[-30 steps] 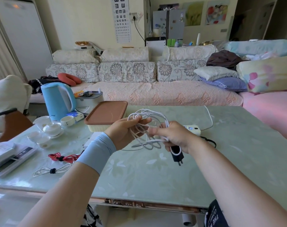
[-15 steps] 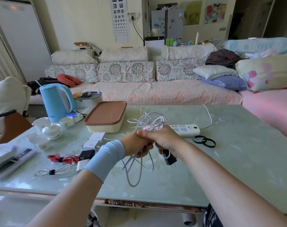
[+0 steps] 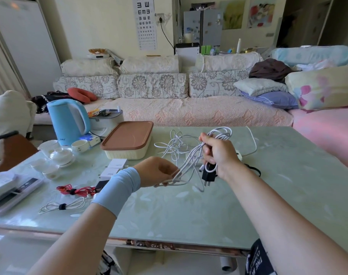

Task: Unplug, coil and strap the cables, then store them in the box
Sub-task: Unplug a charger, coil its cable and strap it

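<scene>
Stretching the white cable (image 3: 189,163) out between my hands, I've drawn them apart since a moment ago, when they were bunched together over the loops. My right hand (image 3: 218,153) grips the upper bends along with the black plug (image 3: 208,174), raised above the table (image 3: 189,211). My left hand (image 3: 157,171) pinches the lower end of the loops, down and leftward. That pulls the messy coil into a long hank, ready, I'd judge, for strapping. Already strapped, a red bundle (image 3: 76,190) and a small white bundle (image 3: 62,206) lie near my left arm. Behind them the box (image 3: 125,154) has its lid (image 3: 127,133) on.
</scene>
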The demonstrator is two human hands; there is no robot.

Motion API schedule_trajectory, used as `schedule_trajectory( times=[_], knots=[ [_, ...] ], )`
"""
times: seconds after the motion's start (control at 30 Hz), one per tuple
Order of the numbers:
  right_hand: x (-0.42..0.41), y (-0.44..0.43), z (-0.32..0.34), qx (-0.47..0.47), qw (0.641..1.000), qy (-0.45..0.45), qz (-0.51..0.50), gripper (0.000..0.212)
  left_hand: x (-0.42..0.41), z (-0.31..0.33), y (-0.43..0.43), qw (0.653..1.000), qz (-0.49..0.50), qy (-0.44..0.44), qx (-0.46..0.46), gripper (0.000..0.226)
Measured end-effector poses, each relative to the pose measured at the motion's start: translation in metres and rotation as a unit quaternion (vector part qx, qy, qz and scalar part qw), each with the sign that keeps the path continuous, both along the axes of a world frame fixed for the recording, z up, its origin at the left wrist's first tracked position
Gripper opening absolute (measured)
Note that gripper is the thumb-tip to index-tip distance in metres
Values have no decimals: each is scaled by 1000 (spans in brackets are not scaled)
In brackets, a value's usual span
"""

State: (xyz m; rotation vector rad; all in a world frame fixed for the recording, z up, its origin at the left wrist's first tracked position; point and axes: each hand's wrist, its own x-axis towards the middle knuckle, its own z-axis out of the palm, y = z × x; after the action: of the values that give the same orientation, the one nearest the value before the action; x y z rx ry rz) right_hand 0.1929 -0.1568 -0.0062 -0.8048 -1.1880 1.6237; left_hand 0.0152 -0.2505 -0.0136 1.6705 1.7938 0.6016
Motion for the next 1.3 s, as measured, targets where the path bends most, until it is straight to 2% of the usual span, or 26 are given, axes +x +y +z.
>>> schedule_trajectory(
  times=[0.07, 0.17, 0.27, 0.37, 0.4, 0.47, 0.53, 0.57, 0.6, 0.63, 0.67, 0.73, 0.77, 0.8, 0.83, 0.87, 0.9, 0.93, 0.97, 1.0, 1.03, 1.07, 1.13, 1.17, 1.23, 1.3],
  knots=[
    [-2, -3, -2, 2, 1000, 6, -6, 21, -1, 2, -1, 999, 28, 4, 16, 21],
    [-7, -5, -1, 20, 999, 7, -40, 22, -7, -2, 3, 984, 125, -82, 99, 25],
    [-9, -3, -2, 12, 997, 10, -69, 21, -12, -4, 6, 969, 158, -131, 136, 24],
    [-8, 4, -2, 2, 996, 28, -90, 21, -16, -1, -1, 940, 67, -334, 27, 14],
    [-5, 7, -2, -4, 994, 31, -103, 21, -19, 1, -6, 932, 18, -362, -22, 7],
    [0, 13, -4, -20, 990, 36, -132, 22, -25, 1, -15, 962, -37, -262, -74, 14],
    [2, 15, -7, -30, 986, 37, -163, 24, -26, 1, -18, 989, -4, -141, -38, 7],
    [1, 15, -7, -31, 983, 37, -178, 24, -28, 0, -17, 990, 30, -138, 2, 12],
    [1, 16, -7, -33, 980, 38, -193, 24, -31, 0, -16, 981, 65, -174, 48, 20],
    [0, 16, -7, -36, 977, 40, -204, 25, -36, -1, -14, 957, 94, -257, 95, 26],
    [-1, 18, -6, -41, 976, 39, -212, 25, -40, 1, -15, 914, 116, -365, 134, 29],
    [-2, 20, -7, -47, 977, 23, -208, 25, -47, 3, -16, 784, 113, -591, 155, 32],
    [-4, 19, -9, -49, 978, 13, -201, 25, -50, 1, -16, 722, 101, -666, 156, 31],
    [-6, 19, -10, -52, 980, 6, -193, 25, -51, -1, -16, 677, 96, -712, 158, 31],
    [-9, 17, -11, -58, 981, 5, -186, 25, -53, -5, -15, 657, 105, -730, 154, 30],
    [-10, 16, -11, -68, 981, 12, -180, 24, -55, -8, -13, 667, 128, -718, 150, 30],
    [-11, 16, -11, -79, 981, 25, -173, 24, -59, -14, -11, 711, 175, -662, 157, 30],
    [-10, 16, -12, -91, 981, 41, -166, 23, -64, -19, -9, 783, 227, -553, 176, 30],
    [-10, 17, -12, -97, 981, 54, -158, 23, -73, -27, -6, 856, 269, -398, 192, 31],
    [-9, 17, -12, -97, 982, 59, -151, 24, -78, -33, -4, 901, 291, -256, 195, 33],
    [-9, 17, -12, -90, 984, 59, -145, 24, -82, -38, -3, 922, 301, -162, 181, 32],
    [-9, 15, -12, -78, 986, 57, -138, 25, -82, -40, -3, 930, 300, -141, 157, 32],
    [-11, 12, -12, -54, 990, 50, -124, 26, -77, -40, -6, 931, 269, -230, 86, 33],
    [-12, 11, -12, -45, 991, 46, -116, 26, -72, -38, -9, 916, 230, -325, 42, 33],
    [-13, 10, -13, -35, 995, 37, -91, 26, -65, -32, -18, 862, 112, -493, -39, 31],
    [-15, 9, -12, -33, 996, 38, -67, 26, -58, -28, -24, 842, -2, -534, -70, 22]
  ],
)
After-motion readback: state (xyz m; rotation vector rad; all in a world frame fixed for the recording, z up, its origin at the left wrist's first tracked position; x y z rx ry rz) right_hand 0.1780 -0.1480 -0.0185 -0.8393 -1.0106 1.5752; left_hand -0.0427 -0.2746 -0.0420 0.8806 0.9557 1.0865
